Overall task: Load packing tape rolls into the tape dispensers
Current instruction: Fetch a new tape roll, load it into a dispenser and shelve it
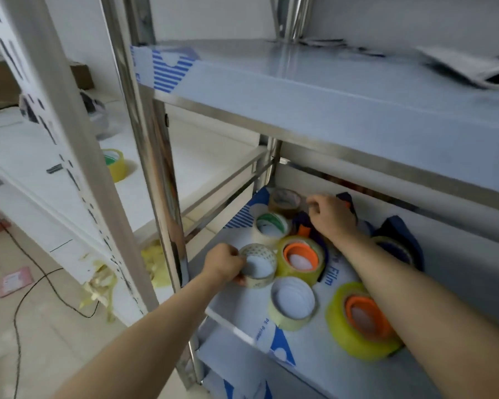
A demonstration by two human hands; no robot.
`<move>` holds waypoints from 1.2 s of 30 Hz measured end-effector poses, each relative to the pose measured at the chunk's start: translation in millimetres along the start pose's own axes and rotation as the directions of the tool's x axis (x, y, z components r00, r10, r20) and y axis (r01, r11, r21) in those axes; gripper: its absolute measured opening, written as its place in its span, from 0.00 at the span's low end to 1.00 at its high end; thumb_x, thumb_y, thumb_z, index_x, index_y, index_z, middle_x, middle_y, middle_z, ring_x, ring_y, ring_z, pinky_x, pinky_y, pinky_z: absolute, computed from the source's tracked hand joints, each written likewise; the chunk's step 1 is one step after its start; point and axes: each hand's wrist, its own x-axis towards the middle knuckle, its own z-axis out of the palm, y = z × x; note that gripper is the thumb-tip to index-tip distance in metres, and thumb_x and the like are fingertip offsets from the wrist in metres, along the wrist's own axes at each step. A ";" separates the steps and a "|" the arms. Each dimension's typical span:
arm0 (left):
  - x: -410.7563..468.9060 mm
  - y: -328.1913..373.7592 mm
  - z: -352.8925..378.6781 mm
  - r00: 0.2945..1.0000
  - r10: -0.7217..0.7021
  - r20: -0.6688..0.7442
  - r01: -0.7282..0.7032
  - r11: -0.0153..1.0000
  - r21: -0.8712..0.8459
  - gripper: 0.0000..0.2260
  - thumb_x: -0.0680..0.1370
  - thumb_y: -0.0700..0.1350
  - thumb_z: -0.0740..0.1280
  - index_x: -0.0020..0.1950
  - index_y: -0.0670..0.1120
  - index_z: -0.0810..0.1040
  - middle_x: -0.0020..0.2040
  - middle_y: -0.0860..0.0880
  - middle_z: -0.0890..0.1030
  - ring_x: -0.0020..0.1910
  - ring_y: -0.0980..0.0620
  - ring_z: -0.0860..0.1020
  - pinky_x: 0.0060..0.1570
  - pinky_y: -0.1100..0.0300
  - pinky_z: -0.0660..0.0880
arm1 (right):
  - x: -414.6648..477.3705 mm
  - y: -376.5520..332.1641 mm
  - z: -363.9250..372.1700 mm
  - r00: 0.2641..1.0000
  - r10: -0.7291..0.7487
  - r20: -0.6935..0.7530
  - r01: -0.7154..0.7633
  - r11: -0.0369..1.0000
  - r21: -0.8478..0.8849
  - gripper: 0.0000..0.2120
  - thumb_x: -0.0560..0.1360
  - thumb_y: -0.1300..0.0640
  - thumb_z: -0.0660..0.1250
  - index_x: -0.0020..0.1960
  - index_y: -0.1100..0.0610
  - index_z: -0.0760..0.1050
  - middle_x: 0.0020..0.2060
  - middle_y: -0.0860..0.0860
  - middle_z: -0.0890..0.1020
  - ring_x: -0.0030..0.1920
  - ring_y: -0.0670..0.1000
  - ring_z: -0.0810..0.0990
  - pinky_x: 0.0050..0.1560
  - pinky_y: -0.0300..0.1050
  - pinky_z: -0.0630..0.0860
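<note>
1. On the lower shelf (231, 326) of the steel rack, near its front left corner, is the clear tape roll (258, 266) I am after, its open core facing up toward me.
2. I judge it light and stiff on its core, with a slick outer wrap. The best hold is across the rim, with the thumb inside the core.
3. My left hand (225, 264) grips that roll, fingers curled round its left rim, forearm reaching in from below left.
4. My right hand (333, 217) reaches deeper, above the dark blue tape dispenser (307, 226), fingers curled beside a brown roll (284, 200). I cannot tell whether it holds anything.
5. An orange-cored roll (301, 260) sits just beside the gripped one, so I would lift straight out.
</note>
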 end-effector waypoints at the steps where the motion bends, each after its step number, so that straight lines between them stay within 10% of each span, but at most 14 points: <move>1: -1.0 1.7 0.0 0.998 0.033 -0.057 -0.027 0.995 0.097 0.07 0.77 0.44 0.63 0.46 0.40 0.77 0.48 0.37 0.81 0.44 0.41 0.82 0.48 0.49 0.80 | -12.3 5.3 -10.1 0.998 0.055 -0.020 -0.055 0.998 0.017 0.15 0.77 0.59 0.58 0.61 0.56 0.76 0.60 0.55 0.78 0.59 0.57 0.77 0.56 0.51 0.75; 5: -20.7 13.0 9.2 0.939 0.291 -0.183 -0.185 0.877 0.444 0.28 0.75 0.59 0.61 0.70 0.46 0.64 0.66 0.42 0.65 0.60 0.42 0.73 0.51 0.51 0.73 | -68.6 30.2 -39.2 0.962 0.251 -0.108 -0.254 0.967 -0.017 0.10 0.75 0.56 0.61 0.51 0.59 0.77 0.50 0.58 0.79 0.52 0.60 0.78 0.45 0.48 0.74; 8: -34.6 19.6 25.8 0.812 0.580 0.070 -0.530 0.681 0.506 0.38 0.67 0.69 0.50 0.71 0.50 0.66 0.66 0.44 0.68 0.63 0.42 0.70 0.60 0.51 0.67 | -119.7 44.8 -43.6 0.911 0.380 -0.159 -0.400 0.909 -0.117 0.25 0.67 0.43 0.59 0.51 0.62 0.74 0.49 0.62 0.78 0.51 0.64 0.76 0.47 0.51 0.74; 14: -44.2 8.7 58.0 0.704 0.475 0.527 -0.707 0.398 0.585 0.43 0.69 0.75 0.51 0.77 0.53 0.46 0.79 0.50 0.49 0.77 0.49 0.46 0.75 0.49 0.42 | -186.6 39.4 -18.9 0.721 0.686 0.097 -0.685 0.727 -0.049 0.42 0.69 0.42 0.70 0.73 0.57 0.55 0.66 0.61 0.64 0.66 0.63 0.65 0.66 0.51 0.65; 28: -49.9 15.3 58.0 0.695 0.486 0.529 -0.712 0.367 0.599 0.38 0.75 0.63 0.59 0.78 0.47 0.46 0.79 0.48 0.49 0.77 0.49 0.48 0.76 0.53 0.47 | -190.5 36.8 -11.0 0.783 0.602 0.156 -0.611 0.791 0.012 0.32 0.78 0.47 0.59 0.76 0.52 0.50 0.70 0.61 0.64 0.69 0.62 0.62 0.68 0.54 0.63; 36: -79.6 28.3 95.9 0.564 0.659 0.498 -0.796 0.271 0.541 0.34 0.76 0.60 0.60 0.77 0.48 0.52 0.78 0.50 0.54 0.77 0.50 0.50 0.74 0.54 0.43 | -240.4 35.9 -28.3 0.719 0.676 0.161 -0.695 0.707 0.132 0.31 0.79 0.44 0.57 0.75 0.58 0.53 0.70 0.62 0.64 0.70 0.60 0.63 0.70 0.52 0.62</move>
